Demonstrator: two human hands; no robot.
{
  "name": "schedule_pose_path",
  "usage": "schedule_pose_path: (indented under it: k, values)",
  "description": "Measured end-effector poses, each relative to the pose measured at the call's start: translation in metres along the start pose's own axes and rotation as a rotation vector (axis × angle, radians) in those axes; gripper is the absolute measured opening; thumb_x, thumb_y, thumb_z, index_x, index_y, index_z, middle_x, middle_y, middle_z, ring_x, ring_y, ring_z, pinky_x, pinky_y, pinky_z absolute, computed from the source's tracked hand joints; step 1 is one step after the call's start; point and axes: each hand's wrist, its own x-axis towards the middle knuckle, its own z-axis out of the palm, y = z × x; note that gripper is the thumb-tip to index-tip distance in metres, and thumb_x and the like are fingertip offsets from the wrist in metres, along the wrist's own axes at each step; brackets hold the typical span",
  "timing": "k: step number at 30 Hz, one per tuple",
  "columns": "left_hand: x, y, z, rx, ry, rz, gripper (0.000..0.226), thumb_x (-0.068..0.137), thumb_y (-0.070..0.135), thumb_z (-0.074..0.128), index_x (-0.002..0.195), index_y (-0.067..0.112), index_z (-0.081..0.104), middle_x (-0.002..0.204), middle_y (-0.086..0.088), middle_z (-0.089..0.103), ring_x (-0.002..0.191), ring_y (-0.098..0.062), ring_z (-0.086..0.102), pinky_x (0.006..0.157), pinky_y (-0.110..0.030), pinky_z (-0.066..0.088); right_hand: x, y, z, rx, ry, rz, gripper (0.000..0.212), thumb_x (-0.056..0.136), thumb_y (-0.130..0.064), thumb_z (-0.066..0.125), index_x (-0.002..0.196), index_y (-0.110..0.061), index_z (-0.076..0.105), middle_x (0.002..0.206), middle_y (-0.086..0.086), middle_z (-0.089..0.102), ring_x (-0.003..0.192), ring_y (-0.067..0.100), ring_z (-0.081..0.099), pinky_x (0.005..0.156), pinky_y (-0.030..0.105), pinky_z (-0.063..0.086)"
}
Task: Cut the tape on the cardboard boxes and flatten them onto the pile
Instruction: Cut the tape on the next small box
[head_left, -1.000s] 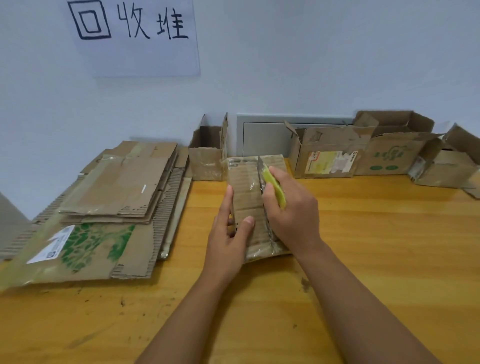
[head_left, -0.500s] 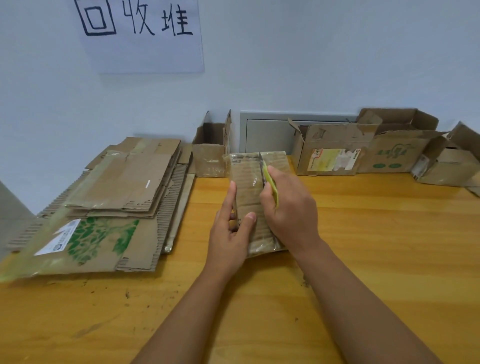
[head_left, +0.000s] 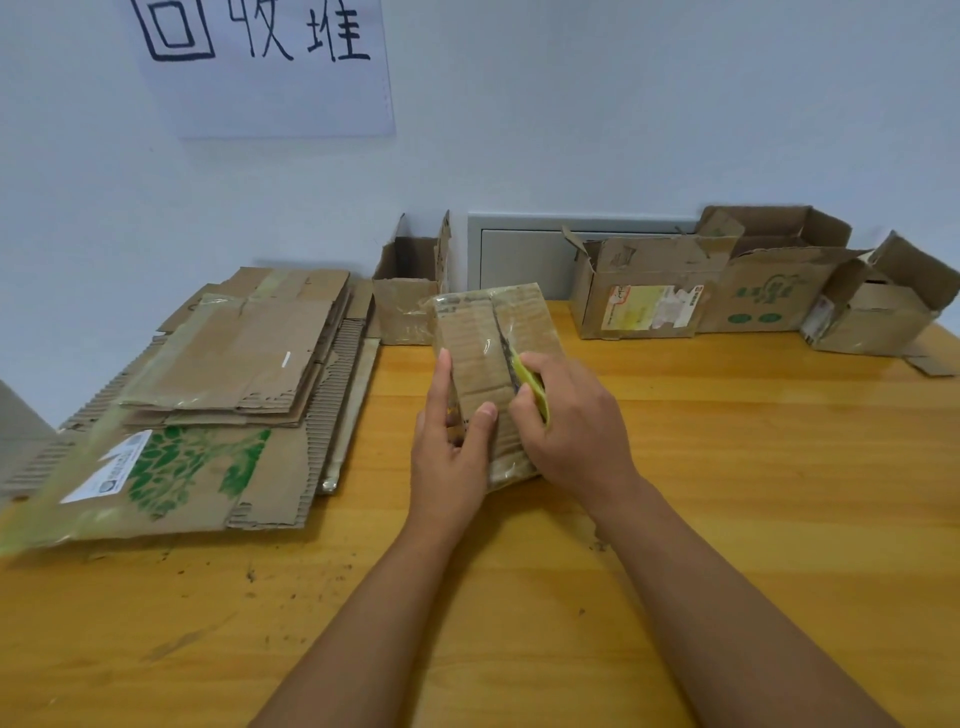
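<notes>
Background fixtures at the workstation

A wooden table (head_left: 727, 467) with a yellow-orange grain and dark specks stood against a pale wall (head_left: 623, 104). A white paper sign (head_left: 270, 73) bearing dark handwritten characters was fixed to the wall at upper left. A grey framed panel (head_left: 524, 254) was set into the wall at table level, near centre

L hand (head_left: 451, 453) fingers straight, thumb across, pinching box (head_left: 493, 374) side. R hand (head_left: 574, 431) curled round yellow cutter (head_left: 530, 387), knuckles up. Both forearms extended fwd.
</notes>
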Motion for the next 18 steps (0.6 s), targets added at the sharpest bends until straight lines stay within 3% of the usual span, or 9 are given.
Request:
schedule_pose_path:
  k: [5,8,10,13,18]
  values:
    - [0.001,0.002,0.001,0.001,-0.005,0.006,0.055,0.1,0.033,0.052,0.133,0.07,0.028,0.142,0.004,0.047,0.116,-0.009,0.058,0.077,-0.015,0.054,-0.005,0.001,-0.001,0.067,-0.022,0.045,0.037,0.09,-0.022,0.046,0.112,0.0,0.067,0.092,0.014,0.068,0.081,0.03,0.062,0.067,0.043,0.053]
    - [0.001,0.001,-0.001,0.101,-0.016,0.007,0.05,0.1,0.039,0.05,0.137,0.065,0.028,0.145,0.003,0.042,0.122,-0.019,0.054,0.088,-0.031,0.056,-0.002,0.002,0.002,0.176,-0.02,0.085,0.031,0.093,-0.019,0.057,0.118,-0.003,0.065,0.103,0.009,0.07,0.09,0.025,0.064,0.078,0.04,0.053]
    - [-0.001,0.001,-0.003,0.141,-0.044,0.007,0.063,0.094,0.037,0.053,0.14,0.066,0.021,0.146,0.0,0.04,0.121,-0.023,0.053,0.09,-0.044,0.056,0.002,0.002,0.004,0.189,-0.001,0.086,0.027,0.096,-0.017,0.061,0.118,-0.002,0.065,0.106,0.01,0.07,0.092,0.025,0.065,0.079,0.038,0.053]
    - [-0.003,0.001,-0.005,0.193,-0.065,0.022,0.071,0.085,0.038,0.052,0.14,0.068,0.018,0.15,0.0,0.034,0.13,-0.024,0.046,0.098,-0.05,0.05,0.006,0.003,0.007,0.169,0.001,0.092,0.022,0.097,-0.012,0.059,0.115,-0.002,0.065,0.104,0.011,0.07,0.091,0.026,0.065,0.077,0.04,0.053]
    - [-0.002,0.003,-0.005,0.282,-0.066,0.029,0.054,0.082,0.055,0.042,0.133,0.07,0.029,0.154,-0.006,0.029,0.139,-0.028,0.035,0.105,-0.053,0.042,0.0,0.006,0.005,0.109,-0.042,0.039,0.021,0.094,-0.014,0.054,0.104,-0.001,0.067,0.089,0.01,0.069,0.077,0.028,0.062,0.065,0.042,0.051]
